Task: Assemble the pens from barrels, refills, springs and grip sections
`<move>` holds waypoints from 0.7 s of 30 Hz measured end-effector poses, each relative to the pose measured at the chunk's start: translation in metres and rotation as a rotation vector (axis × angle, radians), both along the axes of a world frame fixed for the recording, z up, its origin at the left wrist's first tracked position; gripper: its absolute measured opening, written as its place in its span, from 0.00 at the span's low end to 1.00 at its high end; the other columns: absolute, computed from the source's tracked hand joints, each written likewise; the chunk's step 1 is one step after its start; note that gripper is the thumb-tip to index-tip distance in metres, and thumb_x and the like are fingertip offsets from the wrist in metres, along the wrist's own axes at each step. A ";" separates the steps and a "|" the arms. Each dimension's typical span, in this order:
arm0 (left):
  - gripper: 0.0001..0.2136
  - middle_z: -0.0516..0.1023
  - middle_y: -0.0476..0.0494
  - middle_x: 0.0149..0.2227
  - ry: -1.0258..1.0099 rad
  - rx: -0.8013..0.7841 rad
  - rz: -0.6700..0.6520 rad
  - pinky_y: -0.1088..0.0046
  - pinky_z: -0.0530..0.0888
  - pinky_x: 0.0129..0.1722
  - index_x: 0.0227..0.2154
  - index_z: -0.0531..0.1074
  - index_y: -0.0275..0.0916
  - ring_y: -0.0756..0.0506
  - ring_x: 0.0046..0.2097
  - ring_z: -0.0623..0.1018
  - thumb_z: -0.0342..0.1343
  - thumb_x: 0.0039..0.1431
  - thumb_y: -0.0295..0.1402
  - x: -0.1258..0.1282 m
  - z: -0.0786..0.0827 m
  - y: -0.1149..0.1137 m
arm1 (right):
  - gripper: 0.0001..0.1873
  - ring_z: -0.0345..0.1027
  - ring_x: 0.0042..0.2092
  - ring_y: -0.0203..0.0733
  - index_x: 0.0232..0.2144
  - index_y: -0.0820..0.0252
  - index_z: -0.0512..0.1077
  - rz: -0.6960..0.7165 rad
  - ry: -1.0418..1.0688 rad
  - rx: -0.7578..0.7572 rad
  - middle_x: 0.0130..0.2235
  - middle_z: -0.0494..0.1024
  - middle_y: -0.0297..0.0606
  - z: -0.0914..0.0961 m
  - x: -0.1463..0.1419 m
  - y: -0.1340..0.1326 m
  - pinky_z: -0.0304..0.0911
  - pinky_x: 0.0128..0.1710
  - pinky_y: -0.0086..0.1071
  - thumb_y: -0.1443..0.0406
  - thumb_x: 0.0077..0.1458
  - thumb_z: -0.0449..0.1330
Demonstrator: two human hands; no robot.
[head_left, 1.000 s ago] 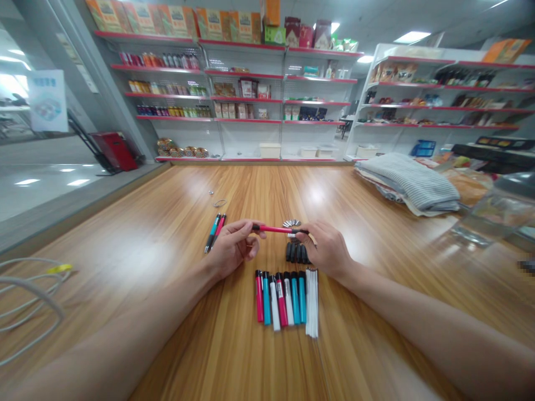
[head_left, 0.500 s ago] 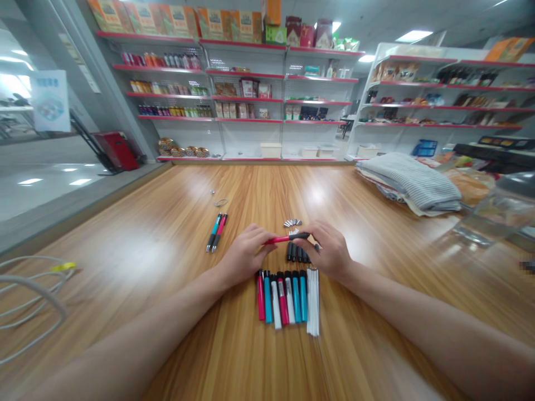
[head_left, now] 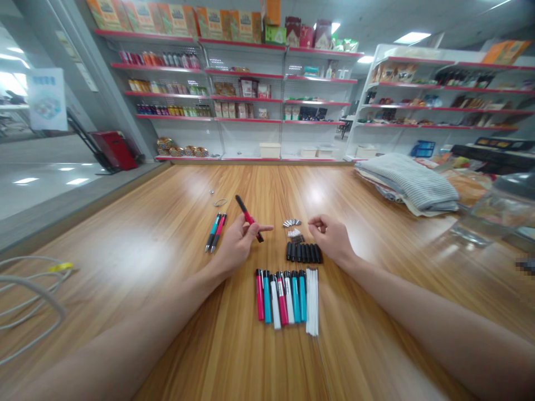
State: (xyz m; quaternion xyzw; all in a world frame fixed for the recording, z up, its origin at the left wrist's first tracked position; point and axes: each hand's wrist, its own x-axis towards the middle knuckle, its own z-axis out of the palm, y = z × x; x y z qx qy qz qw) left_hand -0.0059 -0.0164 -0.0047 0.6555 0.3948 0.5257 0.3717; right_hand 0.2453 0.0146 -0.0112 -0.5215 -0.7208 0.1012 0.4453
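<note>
My left hand [head_left: 236, 242] is closed on a red pen [head_left: 249, 217] with a black grip, which is tilted with the grip end up and away. Its index finger points right. To the right, my right hand [head_left: 334, 238] hovers with curled fingers; anything between them is hidden. Beside its fingertips are small metal pen tips [head_left: 291, 223], small white parts [head_left: 293, 233] and several springs [head_left: 298, 239]. Below them lies a row of black rubber grips [head_left: 304, 253]. Nearer are red, blue and white pen barrels [head_left: 282, 301] and white refills [head_left: 312, 301].
Two assembled pens [head_left: 215, 231] lie left of my left hand, with a thin ring [head_left: 220, 203] beyond. A white cable [head_left: 37, 295] is at the left. Folded striped cloth [head_left: 412, 181] and a clear container [head_left: 493, 214] stand at the right. Stocked shelves [head_left: 242, 72] rise behind the table [head_left: 175, 345].
My right hand has let go of the pen and moved slightly right. My left hand has turned the pen from level to steeply tilted and drawn left, uncovering the grips and springs.
</note>
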 end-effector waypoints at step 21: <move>0.15 0.80 0.39 0.33 0.028 -0.083 -0.032 0.68 0.72 0.40 0.38 0.67 0.34 0.46 0.37 0.78 0.48 0.62 0.44 -0.001 -0.001 -0.001 | 0.13 0.71 0.31 0.37 0.34 0.58 0.79 0.134 -0.054 -0.219 0.30 0.80 0.35 -0.004 0.003 0.012 0.62 0.31 0.28 0.58 0.53 0.58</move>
